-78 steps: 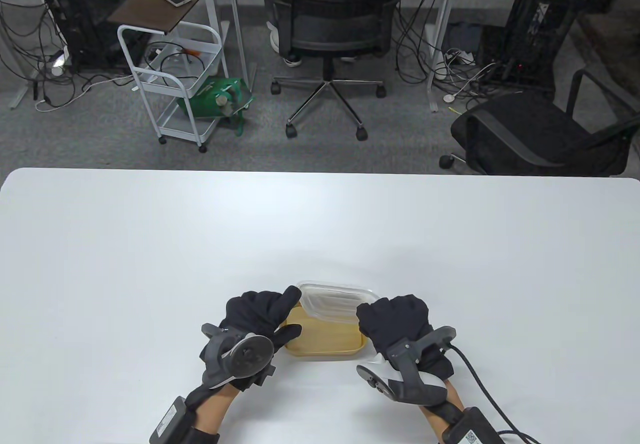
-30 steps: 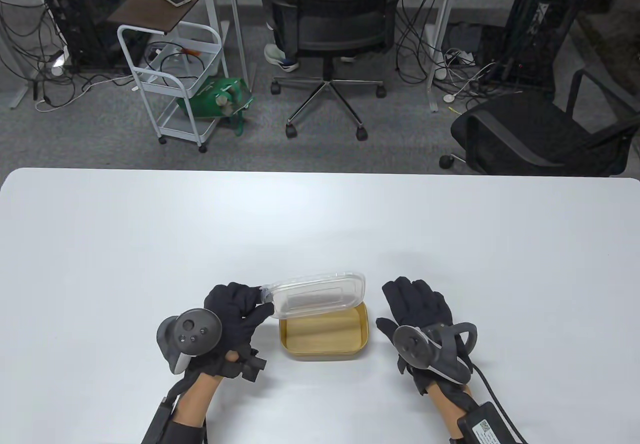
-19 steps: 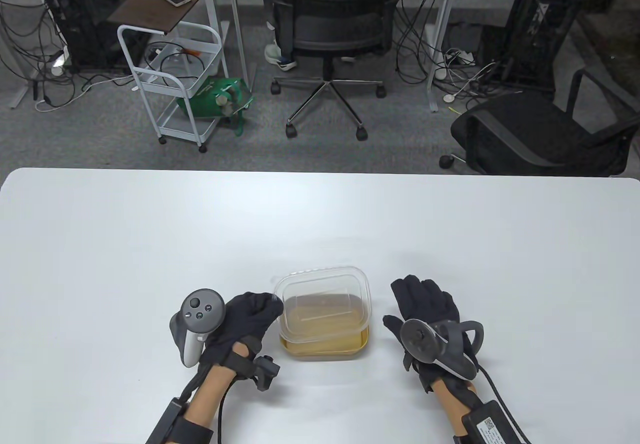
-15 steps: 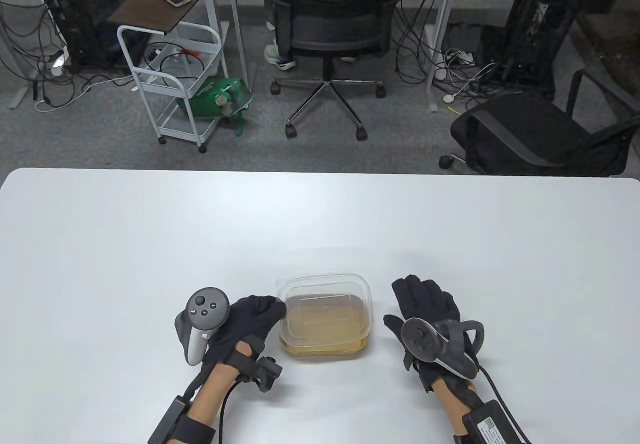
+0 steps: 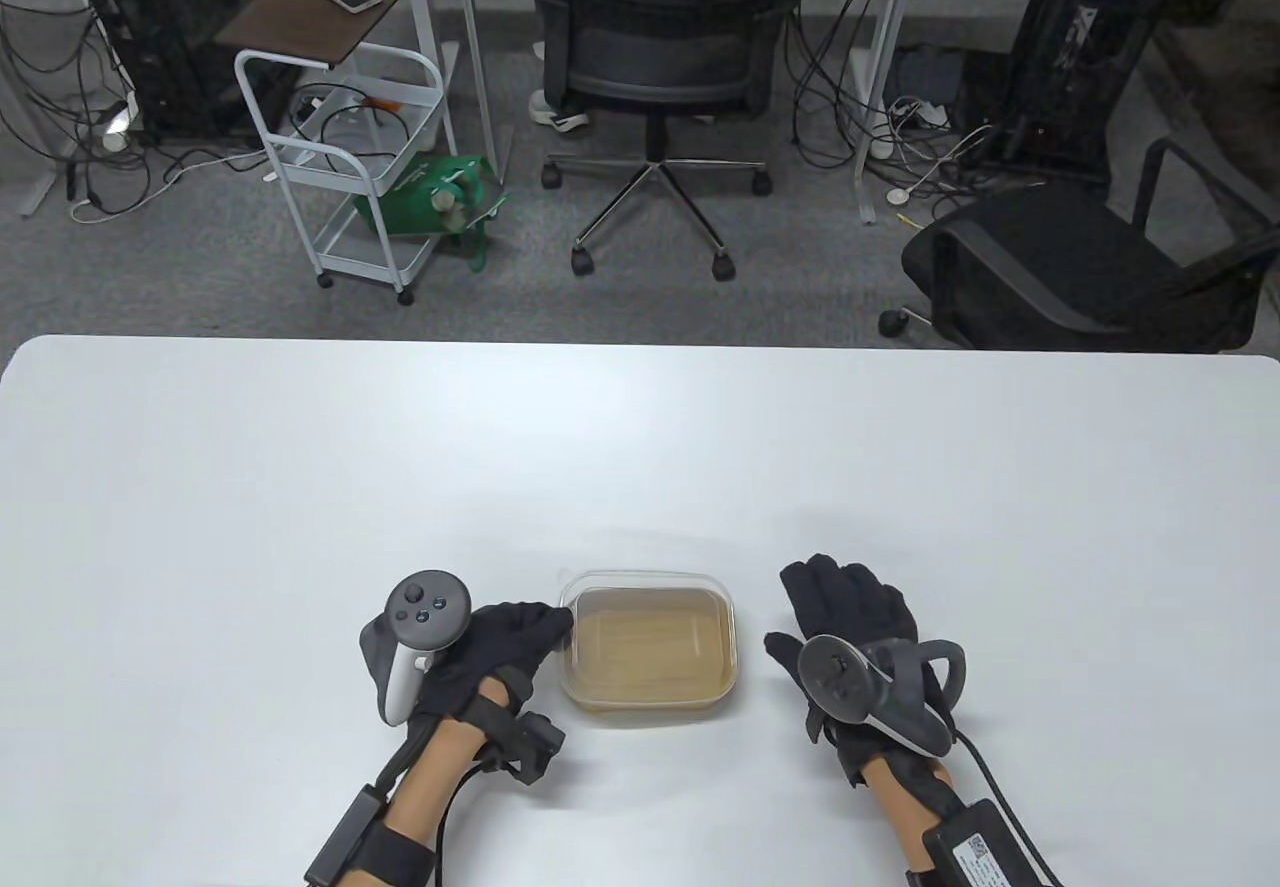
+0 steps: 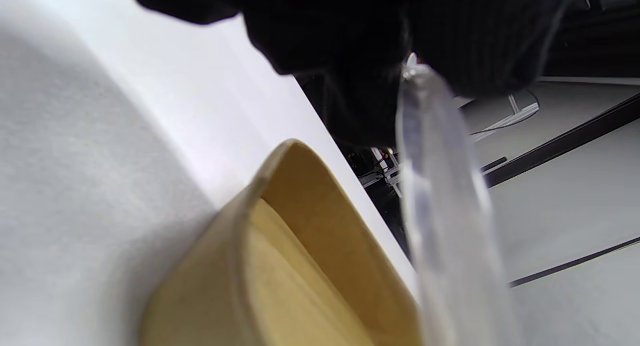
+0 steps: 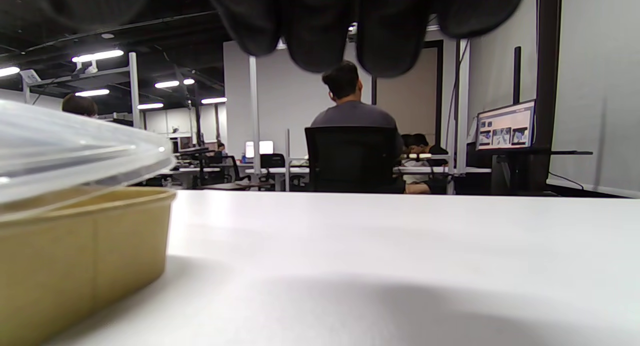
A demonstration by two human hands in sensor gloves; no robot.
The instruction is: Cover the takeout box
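A tan paper takeout box (image 5: 650, 697) stands on the white table near the front edge. A clear plastic lid (image 5: 648, 627) lies over it, covering its opening. My left hand (image 5: 545, 627) pinches the lid's left edge. In the left wrist view my fingers (image 6: 350, 46) hold the lid's rim (image 6: 440, 211) a little above the box's wall (image 6: 310, 216). In the right wrist view the lid (image 7: 75, 146) sits slightly tilted over the box (image 7: 75, 256). My right hand (image 5: 845, 597) rests flat and open on the table, right of the box and apart from it.
The white table (image 5: 640, 457) stretches far behind and to both sides of the box. Beyond its far edge stand office chairs (image 5: 655, 37), a white cart (image 5: 340, 147) and cables on the floor.
My left hand has lowered the lid from a raised, tilted pose down over the box. The right hand has stayed flat beside the box.
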